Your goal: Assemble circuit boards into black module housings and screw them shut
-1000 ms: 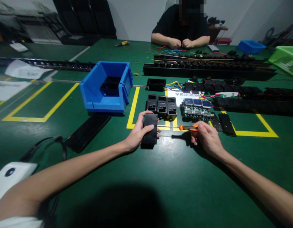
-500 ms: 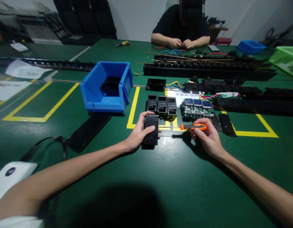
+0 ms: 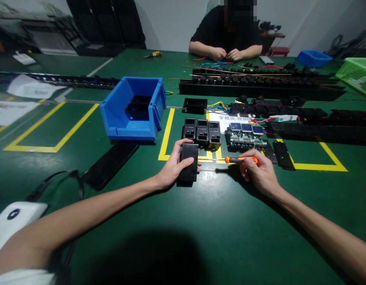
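blue bin [image 3: 132, 133] = landmark | black case [image 3: 190, 152]: right of bin, nearer you, clasped in your left hand [image 3: 173, 164] | orange screwdriver [image 3: 229, 160]: farther right of bin, gripped in your right hand [image 3: 260, 171], case contact unclear | risk: off-line push could skid it into your left hand

Backs onto a plain pale wall [image 3: 168, 23], with tall dark panels [image 3: 107, 23] upright toward the left and blurred grey furniture [image 3: 52, 37] farther left, and spreads forward as a broad green table [image 3: 254, 237] marked with yellow lines [image 3: 30, 149], catching bright glare [image 3: 211, 180] near the middle and darkening into shadow [image 3: 159, 261] at the near edge.
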Tool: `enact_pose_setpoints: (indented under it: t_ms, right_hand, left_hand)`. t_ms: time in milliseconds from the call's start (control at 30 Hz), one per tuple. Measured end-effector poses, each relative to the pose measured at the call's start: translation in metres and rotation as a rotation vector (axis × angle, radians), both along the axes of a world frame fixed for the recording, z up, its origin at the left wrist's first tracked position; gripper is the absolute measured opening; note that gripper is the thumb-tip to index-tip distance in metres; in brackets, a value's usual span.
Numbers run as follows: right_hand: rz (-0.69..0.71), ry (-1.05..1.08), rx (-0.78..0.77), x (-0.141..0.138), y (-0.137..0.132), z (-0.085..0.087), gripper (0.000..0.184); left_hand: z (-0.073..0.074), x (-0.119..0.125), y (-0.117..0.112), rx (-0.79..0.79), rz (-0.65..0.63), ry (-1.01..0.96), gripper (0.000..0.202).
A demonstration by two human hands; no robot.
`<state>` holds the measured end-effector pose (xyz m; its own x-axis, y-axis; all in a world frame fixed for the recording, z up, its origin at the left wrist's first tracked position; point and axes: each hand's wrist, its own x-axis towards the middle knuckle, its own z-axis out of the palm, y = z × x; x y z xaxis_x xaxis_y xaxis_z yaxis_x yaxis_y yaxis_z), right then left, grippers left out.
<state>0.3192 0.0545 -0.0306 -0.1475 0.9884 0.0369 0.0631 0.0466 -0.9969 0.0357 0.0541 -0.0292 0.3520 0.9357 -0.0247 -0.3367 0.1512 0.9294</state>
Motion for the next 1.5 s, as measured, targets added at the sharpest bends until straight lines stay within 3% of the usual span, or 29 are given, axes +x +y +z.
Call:
enact_pose_setpoints:
  t_ms: [233, 433, 733, 1033, 1300, 1500]
  right_hand:
    - [0.047, 0.001, 0.082, 0.0012, -0.0009, -0.0037, 0.026]
    - [0.003, 0.014, 0.13, 0.0033, -0.0003, -0.0063, 0.024]
    - [-0.069, -0.041, 0.089, 0.0024, 0.0031, -0.0019, 0.02]
    - [-0.052, -0.062, -0.012, 0.0001, 0.0013, -0.0003, 0.027]
    - [0.054, -0.048, 0.103, 0.005, -0.0014, -0.0067, 0.028]
    - [0.008, 0.028, 0.107, 0.0039, 0.0004, -0.009, 0.023]
  left_hand:
    - [-0.0006, -0.0001, 0.0002, -0.01, 0.008, -0.005, 0.053]
    - [-0.0004, 0.0009, 0.0012, -0.013, 0.005, -0.017, 0.054]
    - [-0.0009, -0.0002, -0.0001, 0.011, -0.005, 0.012, 0.054]
    - [-0.0015, -0.0007, -0.0003, 0.024, -0.013, 0.02, 0.054]
    - [-0.0016, 0.0007, 0.0014, -0.012, 0.016, -0.014, 0.052]
    - [-0.0019, 0.0001, 0.0017, -0.017, 0.01, -0.002, 0.053]
